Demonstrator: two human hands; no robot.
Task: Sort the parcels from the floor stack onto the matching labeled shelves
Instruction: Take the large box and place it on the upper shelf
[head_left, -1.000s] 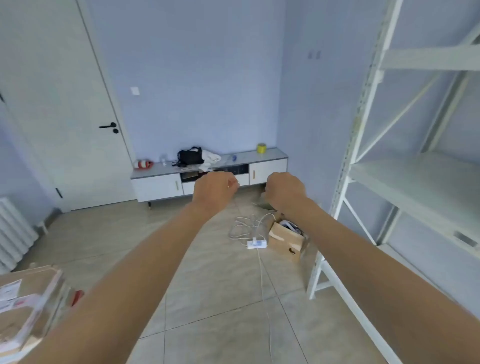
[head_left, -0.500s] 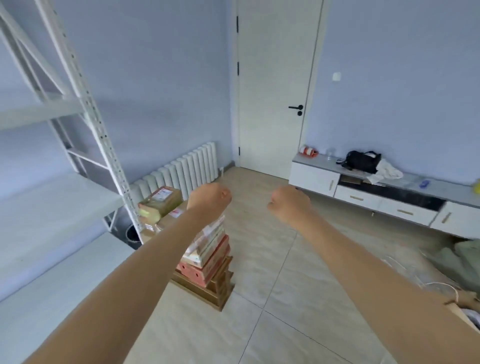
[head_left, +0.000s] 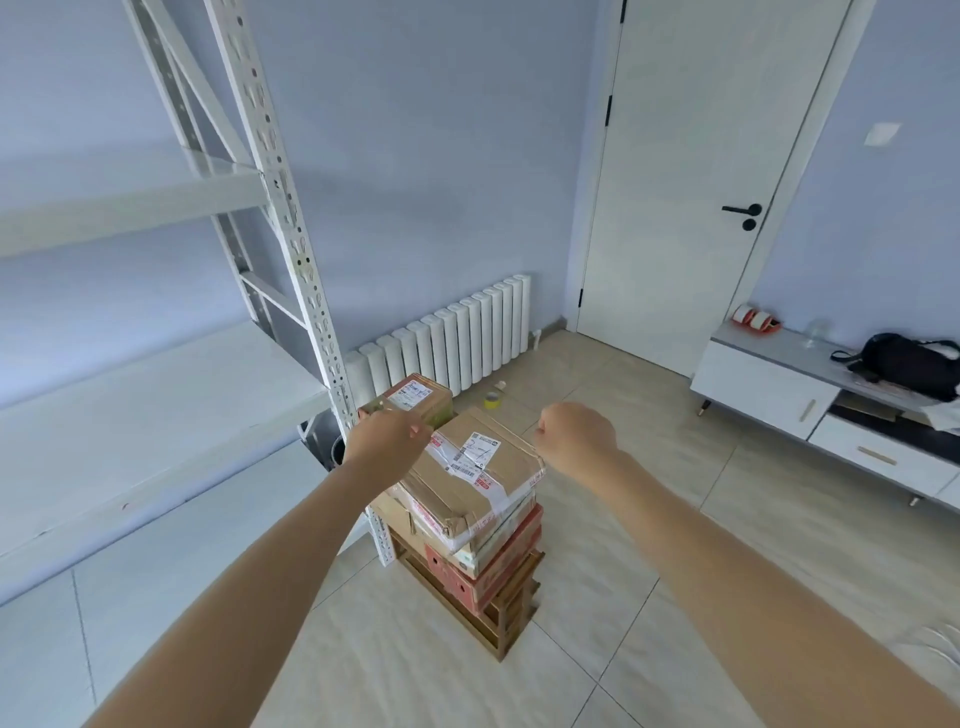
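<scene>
A stack of parcels stands on the floor beside the white shelf unit (head_left: 156, 405). Its top parcel (head_left: 483, 467) is a taped brown carton with a white label; a red carton (head_left: 498, 566) lies lower down, on a wooden crate (head_left: 511, 618). A second brown parcel (head_left: 415, 400) sits behind it, near the shelf post. My left hand (head_left: 387, 441) hovers in a fist over the left edge of the top parcel, holding nothing. To the right of the stack is my right hand (head_left: 576, 436), also clenched and held in the air.
A white radiator (head_left: 457, 338) lines the far wall, with a yellow tape roll (head_left: 492, 400) on the tiles before it. A closed white door (head_left: 696, 182) is at the back right. A low white cabinet (head_left: 810, 400) carries a black bag (head_left: 914, 364).
My view has swung left from the cabinet and right shelf to the parcel stack, which is now close and centred. Both fists stay raised in front of me.
</scene>
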